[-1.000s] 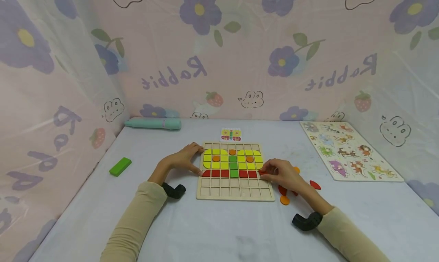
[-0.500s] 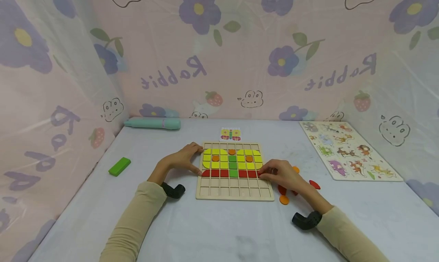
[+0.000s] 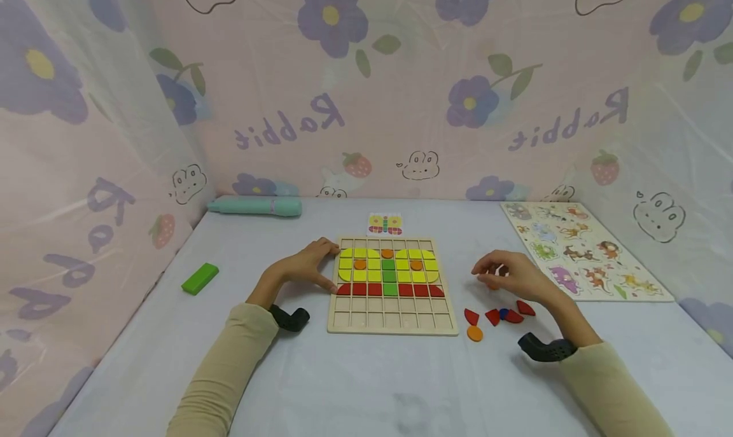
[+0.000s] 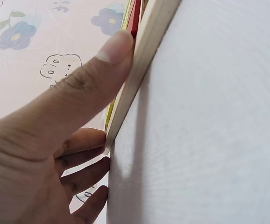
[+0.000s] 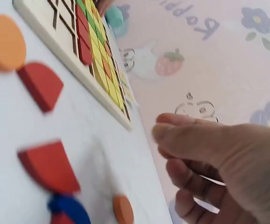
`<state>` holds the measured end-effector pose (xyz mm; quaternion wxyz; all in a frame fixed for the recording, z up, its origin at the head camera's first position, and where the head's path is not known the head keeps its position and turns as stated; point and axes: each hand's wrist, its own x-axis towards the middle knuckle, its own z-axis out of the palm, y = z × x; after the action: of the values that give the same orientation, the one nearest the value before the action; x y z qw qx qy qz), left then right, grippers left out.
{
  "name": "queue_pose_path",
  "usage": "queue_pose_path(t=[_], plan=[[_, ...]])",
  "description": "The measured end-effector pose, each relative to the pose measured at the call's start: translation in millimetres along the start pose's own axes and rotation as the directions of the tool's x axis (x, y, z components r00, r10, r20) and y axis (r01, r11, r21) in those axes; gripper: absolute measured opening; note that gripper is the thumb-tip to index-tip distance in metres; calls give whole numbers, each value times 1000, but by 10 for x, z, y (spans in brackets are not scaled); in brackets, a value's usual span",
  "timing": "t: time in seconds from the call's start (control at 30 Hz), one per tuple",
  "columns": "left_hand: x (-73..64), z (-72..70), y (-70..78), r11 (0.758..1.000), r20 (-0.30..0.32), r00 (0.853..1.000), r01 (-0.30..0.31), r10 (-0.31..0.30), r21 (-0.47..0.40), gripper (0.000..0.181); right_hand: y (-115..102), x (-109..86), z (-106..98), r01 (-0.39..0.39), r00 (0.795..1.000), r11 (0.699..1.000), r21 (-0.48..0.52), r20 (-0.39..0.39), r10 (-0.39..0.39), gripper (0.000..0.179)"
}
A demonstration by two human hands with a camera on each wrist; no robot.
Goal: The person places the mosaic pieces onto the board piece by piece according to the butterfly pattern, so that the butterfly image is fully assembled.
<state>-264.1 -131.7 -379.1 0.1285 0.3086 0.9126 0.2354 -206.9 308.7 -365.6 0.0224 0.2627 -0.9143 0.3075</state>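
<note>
A wooden grid board (image 3: pixel 392 323) lies mid-table, with yellow, green and orange pieces in its upper rows. Across it runs a red row (image 3: pixel 361 289), ending at the right in a rounded red piece (image 3: pixel 436 291). My left hand (image 3: pixel 306 265) touches the board's left edge, thumb and fingers spread along it; the left wrist view shows the thumb (image 4: pixel 116 49) on the rim. Right of the board, my right hand (image 3: pixel 518 278) hovers over the table, fingers loosely bent, thumb near the index fingertip, with nothing visible between them. An orange disc (image 5: pixel 123 209) lies below it.
Loose red quarter pieces (image 3: pixel 471 317), a blue piece (image 3: pixel 504 313) and another orange disc (image 3: pixel 474 333) lie right of the board. A butterfly pattern card (image 3: pixel 385 224) is behind it. An animal puzzle (image 3: pixel 590 252), green block (image 3: pixel 200 278) and teal tube (image 3: pixel 258 206) lie farther out.
My right hand has let go of the red piece, which now sits at the row's right end, and has moved right, off the board. My left hand has stayed in place.
</note>
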Motion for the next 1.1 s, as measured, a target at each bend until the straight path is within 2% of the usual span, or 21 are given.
queue_pose_path(t=[0.17, 0.23, 0.33, 0.43, 0.57, 0.77, 1.0, 1.1], plan=[[-7, -4, -4, 1000, -4, 1000, 4, -4, 4, 86, 109, -189, -140, -4, 1000, 998, -64, 18, 6, 12], [-8, -5, 1, 1000, -6, 1000, 7, -7, 5, 87, 149, -278, -196, -11, 999, 998, -67, 47, 15, 14], [-7, -2, 8, 1000, -8, 1000, 4, -4, 1, 86, 197, -427, -292, -40, 988, 999, -7, 148, 41, 22], [-3, 8, 15, 1000, -6, 1000, 4, -4, -6, 86, 256, -565, -360, -58, 964, 994, 89, 265, 32, 29], [-5, 7, 17, 1000, -5, 1000, 9, -9, -1, 86, 327, -666, -374, -48, 946, 984, 170, 324, -10, 32], [-5, 2, 14, 1000, 3, 1000, 18, -18, 6, 86, 376, -674, -336, -10, 959, 988, 152, 281, -34, 23], [-4, -4, 14, 1000, -2, 1000, 11, -11, 8, 86, 363, -622, -275, -80, 981, 997, -5, 175, 80, 19], [2, -1, 12, 1000, 3, 1000, 17, -17, 5, 86, 347, -640, -293, -91, 982, 996, 2, 166, 89, 24]])
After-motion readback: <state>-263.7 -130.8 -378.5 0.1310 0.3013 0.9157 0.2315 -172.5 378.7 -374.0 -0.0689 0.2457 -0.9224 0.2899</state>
